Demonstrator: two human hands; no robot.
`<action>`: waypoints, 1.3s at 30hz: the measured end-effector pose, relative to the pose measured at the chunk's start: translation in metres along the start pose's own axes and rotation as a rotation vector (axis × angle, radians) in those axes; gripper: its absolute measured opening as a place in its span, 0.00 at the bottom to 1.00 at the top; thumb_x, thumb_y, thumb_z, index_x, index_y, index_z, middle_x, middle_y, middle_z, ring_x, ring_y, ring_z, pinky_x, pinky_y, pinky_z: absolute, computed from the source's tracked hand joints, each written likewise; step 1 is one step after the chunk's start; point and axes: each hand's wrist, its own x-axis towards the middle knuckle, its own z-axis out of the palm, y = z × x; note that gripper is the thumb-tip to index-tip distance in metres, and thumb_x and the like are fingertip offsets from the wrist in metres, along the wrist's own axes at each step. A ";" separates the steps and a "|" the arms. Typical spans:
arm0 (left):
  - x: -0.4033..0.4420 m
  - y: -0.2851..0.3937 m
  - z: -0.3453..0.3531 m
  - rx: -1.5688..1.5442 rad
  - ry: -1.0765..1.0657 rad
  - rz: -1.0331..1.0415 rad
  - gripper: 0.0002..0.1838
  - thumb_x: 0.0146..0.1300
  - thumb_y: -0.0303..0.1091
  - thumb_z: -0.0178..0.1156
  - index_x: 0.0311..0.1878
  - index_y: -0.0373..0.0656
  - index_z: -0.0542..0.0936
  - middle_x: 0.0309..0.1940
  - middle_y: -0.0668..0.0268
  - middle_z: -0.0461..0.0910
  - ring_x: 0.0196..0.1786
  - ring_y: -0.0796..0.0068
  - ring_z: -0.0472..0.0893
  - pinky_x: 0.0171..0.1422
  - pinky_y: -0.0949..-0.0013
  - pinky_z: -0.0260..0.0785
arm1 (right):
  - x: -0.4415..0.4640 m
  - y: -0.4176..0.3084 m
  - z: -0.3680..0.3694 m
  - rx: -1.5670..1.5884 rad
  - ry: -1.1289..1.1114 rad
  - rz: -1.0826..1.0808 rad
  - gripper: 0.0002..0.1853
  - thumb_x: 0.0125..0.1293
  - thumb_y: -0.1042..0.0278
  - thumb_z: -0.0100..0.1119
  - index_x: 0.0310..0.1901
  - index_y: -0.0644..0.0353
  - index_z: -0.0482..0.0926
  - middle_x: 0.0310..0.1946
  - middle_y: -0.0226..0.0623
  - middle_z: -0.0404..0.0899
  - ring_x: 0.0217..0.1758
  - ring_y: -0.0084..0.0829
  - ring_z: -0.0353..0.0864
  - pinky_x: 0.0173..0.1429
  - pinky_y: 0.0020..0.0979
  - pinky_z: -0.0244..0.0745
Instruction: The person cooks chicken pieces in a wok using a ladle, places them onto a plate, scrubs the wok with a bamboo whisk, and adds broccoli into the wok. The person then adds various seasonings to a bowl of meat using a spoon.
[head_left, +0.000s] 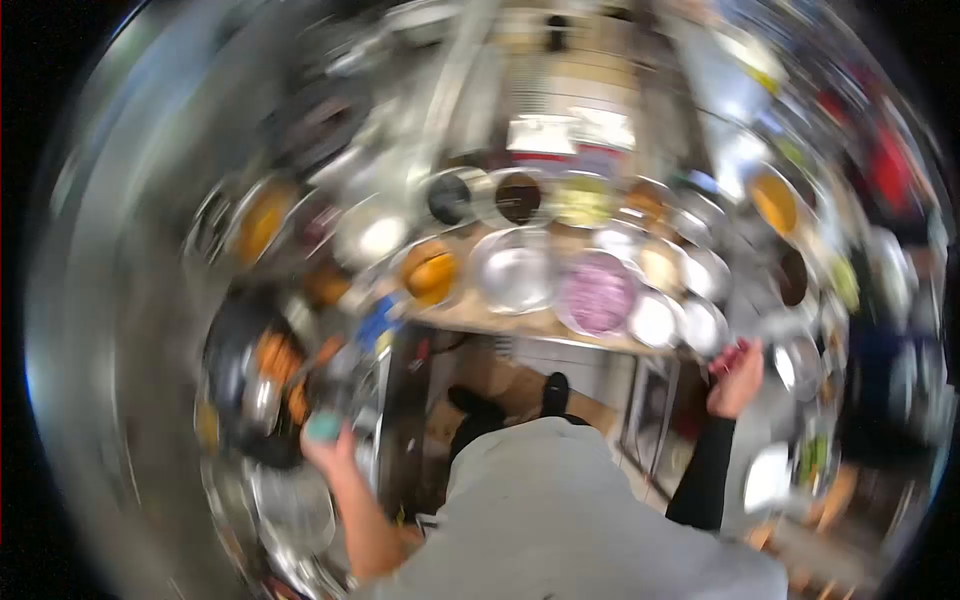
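- Over on that side, the left hand (337, 455) is curling its fingers round a teal object (323, 427); in this blur I can't tell what it belongs to.
- Just beyond those fingers, a black wok (228, 345) is holding orange pieces (275, 355).
- A blue item (380, 322) is lying farther forward of the left fingers and toward the middle.
- Out on the other side, the right hand (738, 388) is reaching over the counter area, its fingers closing on small red pieces (733, 355), which are showing at the tips.
- Forward of both sets of fingers and between them, a wooden tabletop (548, 323) is carrying a silver bowl (517, 270) and purple food (600, 293), the purple sitting nearer the right fingers.
- Behind the right fingers, a white tray (768, 478) is resting near green items (812, 460).
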 end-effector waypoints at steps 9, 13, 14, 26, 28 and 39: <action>0.019 -0.031 -0.002 -0.472 0.031 0.068 0.05 0.58 0.31 0.61 0.31 0.51 0.75 0.28 0.71 0.76 0.31 0.69 0.78 0.38 0.61 0.75 | -0.307 -0.056 0.327 -0.308 -1.437 -1.294 0.22 0.65 0.69 0.65 0.58 0.70 0.76 0.60 0.57 0.74 0.63 0.55 0.74 0.68 0.45 0.69; 0.051 -0.010 -0.020 -0.494 -0.013 0.100 0.05 0.57 0.30 0.62 0.33 0.47 0.75 0.32 0.65 0.78 0.34 0.66 0.79 0.41 0.59 0.76 | -0.380 0.013 0.451 -0.952 -1.806 -1.398 0.29 0.71 0.53 0.60 0.61 0.73 0.74 0.40 0.53 0.84 0.40 0.49 0.86 0.48 0.45 0.82; 0.050 0.004 -0.016 -0.485 0.053 0.085 0.07 0.57 0.27 0.62 0.33 0.47 0.73 0.29 0.66 0.74 0.32 0.68 0.78 0.36 0.59 0.74 | -0.394 0.027 0.474 -1.010 -2.075 -0.888 0.29 0.71 0.52 0.60 0.60 0.72 0.75 0.35 0.48 0.83 0.32 0.42 0.85 0.38 0.39 0.81; 0.089 0.024 -0.017 -0.361 0.057 -0.051 0.06 0.64 0.36 0.62 0.39 0.49 0.76 0.34 0.68 0.79 0.35 0.69 0.80 0.39 0.64 0.71 | -0.543 0.052 0.527 -0.903 -2.243 0.703 0.24 0.66 0.73 0.56 0.63 0.66 0.69 0.23 0.33 0.75 0.14 0.23 0.71 0.17 0.26 0.67; 0.089 0.027 -0.019 -0.368 0.049 -0.123 0.08 0.64 0.40 0.64 0.41 0.51 0.76 0.33 0.70 0.79 0.34 0.71 0.80 0.38 0.66 0.69 | -0.533 0.040 0.521 -0.982 -2.263 0.172 0.25 0.63 0.78 0.55 0.64 0.65 0.68 0.24 0.34 0.76 0.16 0.24 0.74 0.18 0.28 0.71; 0.077 0.044 -0.008 -0.376 0.139 -0.218 0.13 0.59 0.41 0.70 0.42 0.54 0.77 0.36 0.72 0.78 0.37 0.72 0.78 0.44 0.60 0.67 | -0.440 0.100 0.487 -0.738 -1.965 -1.075 0.25 0.69 0.66 0.60 0.65 0.65 0.72 0.51 0.63 0.80 0.58 0.54 0.81 0.61 0.43 0.75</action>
